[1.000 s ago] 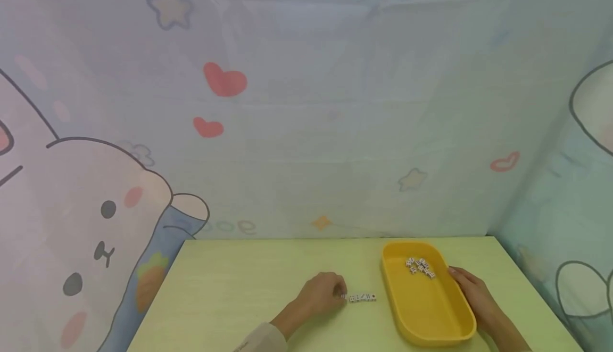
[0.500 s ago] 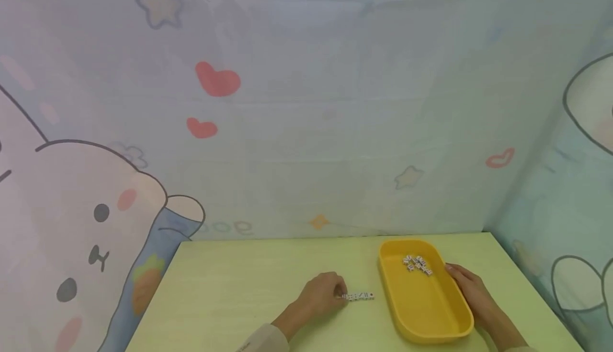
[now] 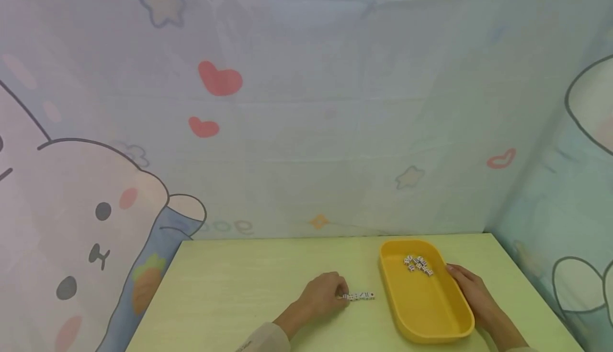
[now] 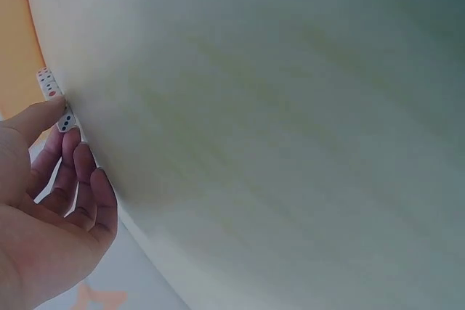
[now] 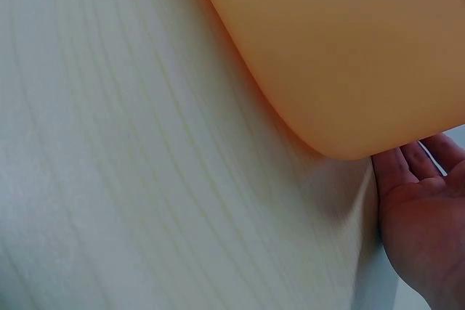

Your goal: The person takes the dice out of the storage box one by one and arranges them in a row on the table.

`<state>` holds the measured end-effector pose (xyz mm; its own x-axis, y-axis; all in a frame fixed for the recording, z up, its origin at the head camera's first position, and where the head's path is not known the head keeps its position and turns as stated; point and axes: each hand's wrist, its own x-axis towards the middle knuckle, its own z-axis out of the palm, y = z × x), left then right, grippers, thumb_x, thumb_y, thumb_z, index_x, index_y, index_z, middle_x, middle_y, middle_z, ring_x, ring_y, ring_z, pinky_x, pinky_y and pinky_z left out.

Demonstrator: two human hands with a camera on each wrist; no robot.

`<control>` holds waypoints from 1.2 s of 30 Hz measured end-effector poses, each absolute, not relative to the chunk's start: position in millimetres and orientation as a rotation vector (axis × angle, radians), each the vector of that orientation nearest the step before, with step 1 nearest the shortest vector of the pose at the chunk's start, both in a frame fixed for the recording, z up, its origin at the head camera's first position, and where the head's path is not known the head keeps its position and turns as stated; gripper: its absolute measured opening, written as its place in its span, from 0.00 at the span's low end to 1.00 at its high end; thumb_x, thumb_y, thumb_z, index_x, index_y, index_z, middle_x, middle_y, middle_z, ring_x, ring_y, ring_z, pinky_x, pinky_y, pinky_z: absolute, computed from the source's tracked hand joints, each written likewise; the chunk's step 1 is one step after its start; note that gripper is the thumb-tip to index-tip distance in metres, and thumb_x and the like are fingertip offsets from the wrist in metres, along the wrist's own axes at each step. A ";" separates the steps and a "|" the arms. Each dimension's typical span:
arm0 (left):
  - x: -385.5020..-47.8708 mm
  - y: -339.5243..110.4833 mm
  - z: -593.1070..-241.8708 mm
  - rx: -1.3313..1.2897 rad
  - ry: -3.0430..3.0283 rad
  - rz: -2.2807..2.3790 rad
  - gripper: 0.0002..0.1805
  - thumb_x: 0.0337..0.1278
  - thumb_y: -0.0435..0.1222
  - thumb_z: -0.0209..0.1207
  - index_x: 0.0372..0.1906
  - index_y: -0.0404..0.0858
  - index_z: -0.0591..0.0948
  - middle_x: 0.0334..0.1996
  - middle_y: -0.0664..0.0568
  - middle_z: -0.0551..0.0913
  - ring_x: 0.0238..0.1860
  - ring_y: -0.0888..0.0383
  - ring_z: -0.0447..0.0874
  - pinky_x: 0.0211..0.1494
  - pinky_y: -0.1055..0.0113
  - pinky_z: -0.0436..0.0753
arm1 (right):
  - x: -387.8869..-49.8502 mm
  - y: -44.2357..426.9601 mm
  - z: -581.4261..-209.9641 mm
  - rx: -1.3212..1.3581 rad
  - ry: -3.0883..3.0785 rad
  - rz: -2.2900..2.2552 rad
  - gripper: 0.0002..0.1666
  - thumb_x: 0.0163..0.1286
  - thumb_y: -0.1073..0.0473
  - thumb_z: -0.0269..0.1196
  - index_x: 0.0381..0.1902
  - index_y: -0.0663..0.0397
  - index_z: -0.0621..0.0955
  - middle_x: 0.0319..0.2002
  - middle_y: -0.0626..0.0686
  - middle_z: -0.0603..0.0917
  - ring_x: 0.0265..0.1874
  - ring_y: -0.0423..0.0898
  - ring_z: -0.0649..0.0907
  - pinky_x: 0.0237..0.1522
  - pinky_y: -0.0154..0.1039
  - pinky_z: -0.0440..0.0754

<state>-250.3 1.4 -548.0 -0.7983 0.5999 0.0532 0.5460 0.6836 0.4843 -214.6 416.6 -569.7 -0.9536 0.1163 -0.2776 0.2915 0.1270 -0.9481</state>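
Note:
A short row of white dice (image 3: 361,296) lies on the table, left of the yellow tray (image 3: 433,336). My left hand (image 3: 322,294) is at the row's left end and pinches the end die (image 4: 66,122) between thumb and index finger; its other fingers are loosely curled. In the left wrist view, that die adjoins the others in the row. On the tray's right side rests my right hand (image 3: 475,294), its fingers fairly straight against the outer wall. The right wrist view shows these fingers (image 5: 396,168) touching the wall, their tips partly hidden.
Several loose dice (image 3: 418,264) lie inside the tray toward its far end. The pale green table (image 3: 230,277) ends at a printed cloth backdrop (image 3: 306,128), which also rises on the left and right.
The die in my left hand has moved slightly right, closing the small gap to the row. My right hand stays at the tray. The head view has shifted a little.

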 end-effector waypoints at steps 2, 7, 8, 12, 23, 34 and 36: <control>-250.1 1.2 -546.0 0.949 2.772 0.744 0.09 0.60 0.42 0.76 0.41 0.46 0.88 0.33 0.66 0.78 0.36 0.71 0.75 0.43 0.74 0.80 | -214.2 416.3 -569.9 0.415 2.249 -1.962 0.53 0.81 0.30 0.52 0.82 0.67 0.58 0.65 0.58 0.80 0.48 0.41 0.86 0.49 0.43 0.88; -250.6 1.6 -535.7 0.943 2.743 0.722 0.13 0.59 0.45 0.77 0.44 0.46 0.88 0.35 0.65 0.78 0.38 0.70 0.75 0.45 0.73 0.81 | -213.7 415.9 -570.0 0.409 2.248 -1.987 0.51 0.82 0.32 0.53 0.81 0.67 0.59 0.62 0.55 0.83 0.47 0.41 0.86 0.48 0.44 0.89; -251.3 2.3 -533.5 0.952 2.740 0.720 0.14 0.59 0.46 0.76 0.45 0.46 0.88 0.36 0.65 0.78 0.38 0.70 0.76 0.46 0.72 0.81 | -213.7 416.0 -569.8 0.404 2.254 -1.983 0.51 0.82 0.32 0.53 0.81 0.67 0.59 0.62 0.56 0.82 0.47 0.41 0.86 0.48 0.43 0.89; -256.5 9.7 -523.7 1.016 2.740 0.740 0.16 0.63 0.47 0.74 0.50 0.45 0.88 0.41 0.65 0.80 0.44 0.69 0.79 0.50 0.72 0.82 | -213.4 416.6 -568.0 0.391 2.275 -1.964 0.52 0.82 0.31 0.52 0.81 0.68 0.59 0.66 0.59 0.80 0.47 0.40 0.86 0.49 0.42 0.88; -269.2 54.7 -505.4 1.094 2.777 0.893 0.21 0.69 0.49 0.70 0.58 0.42 0.86 0.49 0.61 0.81 0.54 0.60 0.83 0.57 0.71 0.82 | -212.9 416.1 -568.4 0.385 2.259 -1.967 0.51 0.83 0.32 0.51 0.82 0.68 0.58 0.67 0.59 0.80 0.48 0.40 0.86 0.49 0.43 0.88; -288.3 106.4 -491.3 1.212 2.808 0.882 0.22 0.68 0.49 0.70 0.61 0.43 0.85 0.53 0.59 0.82 0.56 0.62 0.82 0.61 0.74 0.79 | -213.4 415.4 -569.2 0.388 2.278 -1.963 0.50 0.83 0.33 0.51 0.81 0.68 0.60 0.66 0.60 0.80 0.47 0.40 0.86 0.49 0.42 0.88; -291.2 114.4 -490.4 1.233 2.775 0.862 0.23 0.68 0.48 0.70 0.61 0.41 0.85 0.54 0.57 0.82 0.57 0.61 0.83 0.61 0.74 0.79 | -212.6 414.4 -569.9 0.392 2.263 -1.978 0.48 0.84 0.34 0.51 0.81 0.68 0.60 0.65 0.59 0.81 0.47 0.41 0.86 0.49 0.43 0.89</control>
